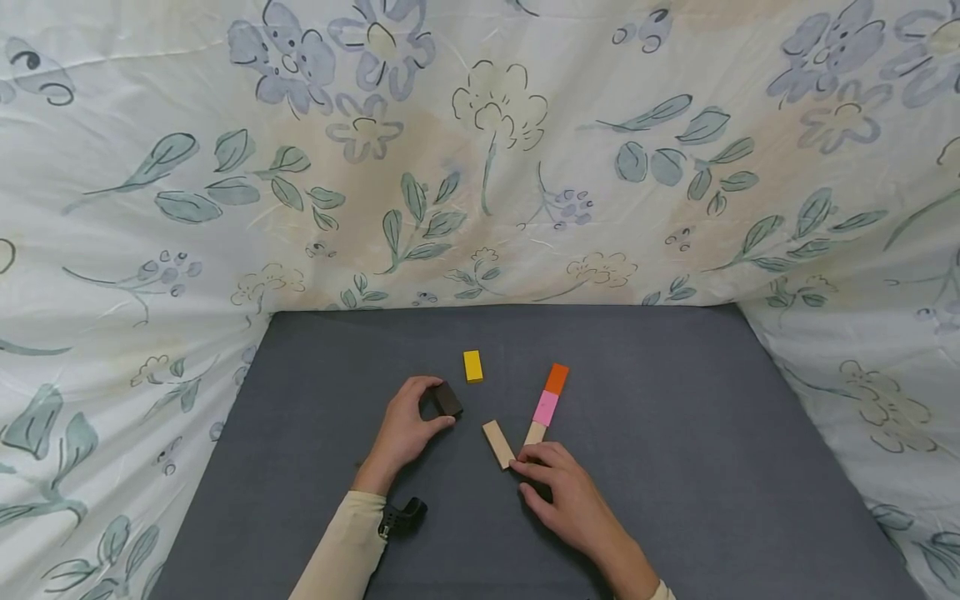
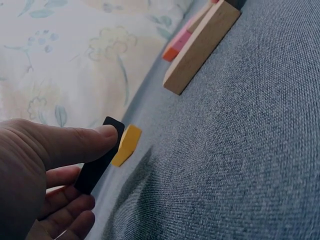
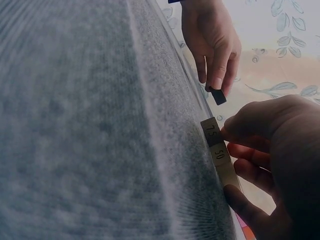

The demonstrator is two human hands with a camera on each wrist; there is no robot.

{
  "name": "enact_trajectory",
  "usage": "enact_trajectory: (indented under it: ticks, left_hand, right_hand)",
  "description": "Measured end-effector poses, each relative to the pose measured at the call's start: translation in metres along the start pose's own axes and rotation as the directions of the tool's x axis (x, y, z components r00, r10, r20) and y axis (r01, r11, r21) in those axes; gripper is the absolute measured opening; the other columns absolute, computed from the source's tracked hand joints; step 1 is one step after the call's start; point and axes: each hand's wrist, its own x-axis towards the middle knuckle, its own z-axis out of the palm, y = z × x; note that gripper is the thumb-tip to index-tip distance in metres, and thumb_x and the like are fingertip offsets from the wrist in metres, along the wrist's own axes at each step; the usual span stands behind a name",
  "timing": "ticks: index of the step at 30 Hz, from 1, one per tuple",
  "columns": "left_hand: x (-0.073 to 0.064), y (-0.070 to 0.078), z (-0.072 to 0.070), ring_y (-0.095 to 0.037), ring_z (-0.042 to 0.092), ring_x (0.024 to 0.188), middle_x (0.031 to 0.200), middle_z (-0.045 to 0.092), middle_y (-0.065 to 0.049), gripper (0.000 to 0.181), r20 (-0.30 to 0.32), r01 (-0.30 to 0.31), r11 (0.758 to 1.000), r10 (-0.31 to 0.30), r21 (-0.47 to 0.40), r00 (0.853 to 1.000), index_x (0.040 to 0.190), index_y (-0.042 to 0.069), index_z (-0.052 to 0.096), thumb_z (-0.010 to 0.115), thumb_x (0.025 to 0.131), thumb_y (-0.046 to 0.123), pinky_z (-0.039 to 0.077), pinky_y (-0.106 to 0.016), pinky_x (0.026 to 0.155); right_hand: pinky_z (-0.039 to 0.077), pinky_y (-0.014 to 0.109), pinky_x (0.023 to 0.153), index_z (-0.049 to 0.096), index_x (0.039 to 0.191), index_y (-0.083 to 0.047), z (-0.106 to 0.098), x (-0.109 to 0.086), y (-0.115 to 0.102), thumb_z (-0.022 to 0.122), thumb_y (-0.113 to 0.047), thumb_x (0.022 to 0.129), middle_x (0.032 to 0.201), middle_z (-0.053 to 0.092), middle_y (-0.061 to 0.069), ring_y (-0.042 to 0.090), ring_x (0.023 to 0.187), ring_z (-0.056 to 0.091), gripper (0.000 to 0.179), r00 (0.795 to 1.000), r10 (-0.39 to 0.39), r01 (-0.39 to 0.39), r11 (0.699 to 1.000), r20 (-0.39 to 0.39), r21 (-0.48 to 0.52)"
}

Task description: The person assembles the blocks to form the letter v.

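Observation:
My left hand [image 1: 405, 425] pinches a small dark block [image 1: 447, 401] between thumb and fingers, close above the cloth. In the left wrist view the thumb lies along one side of it. My right hand [image 1: 562, 492] has its fingertips at the near ends of two plain wooden blocks, with the thumb apart from the fingers. One wooden block [image 1: 498, 444] slants to the left; the other wooden piece [image 1: 535, 433] lines up with a pink block [image 1: 545, 408] and an orange block [image 1: 556, 378]. In the right wrist view, numbered faces [image 3: 215, 142] show beside the right fingers.
A yellow block [image 1: 472, 367] lies alone behind the dark block. Dark grey cloth [image 1: 675, 433] covers the surface. A flowered curtain [image 1: 495, 167] hangs behind and at both sides. A black wrist device [image 1: 403, 517] sits on the left wrist.

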Motion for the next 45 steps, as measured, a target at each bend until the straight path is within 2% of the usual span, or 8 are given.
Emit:
enact_trajectory:
  ticks: [18, 33, 45]
  left_hand:
    - [0.002, 0.004, 0.004, -0.037, 0.059, 0.132, 0.144, 0.06, -0.016, 0.064, -0.009, -0.009, 1.0, 0.009, 0.008, 1.0, 0.143, 0.004, 0.065, 0.094, 0.087, 0.012, 0.046, -0.057, 0.113]
    - [0.003, 0.007, 0.008, -0.035, 0.061, 0.129, 0.142, 0.061, -0.015, 0.064, 0.006, -0.024, 1.0, 0.024, 0.006, 1.0, 0.143, 0.004, 0.065, 0.094, 0.087, 0.012, 0.048, -0.055, 0.111]
    - [0.004, 0.012, 0.01, -0.035, 0.06, 0.131, 0.144, 0.06, -0.015, 0.065, 0.027, -0.011, 1.0, 0.011, 0.009, 1.0, 0.146, 0.006, 0.065, 0.094, 0.088, 0.014, 0.047, -0.057, 0.112]
  right_hand:
    - [0.057, 0.042, 0.1, 0.085, 0.122, -0.017, 0.0, 0.0, 0.0, 0.088, -0.01, 0.091, 0.124, 0.066, -0.011, 0.01, 0.12, 0.057, 0.032, 1.0, 0.013, -0.013, 1.0, 0.012, 0.004]
    - [0.057, 0.042, 0.098, 0.085, 0.121, -0.015, 0.001, -0.001, 0.0, 0.089, -0.007, 0.09, 0.124, 0.066, -0.01, 0.011, 0.118, 0.058, 0.033, 1.0, 0.003, -0.003, 1.0, 0.002, 0.004]
    - [0.057, 0.044, 0.099, 0.084, 0.122, -0.016, 0.0, -0.001, 0.0, 0.088, -0.008, 0.09, 0.125, 0.067, -0.009, 0.011, 0.12, 0.057, 0.033, 1.0, 0.008, -0.008, 1.0, 0.007, -0.006]
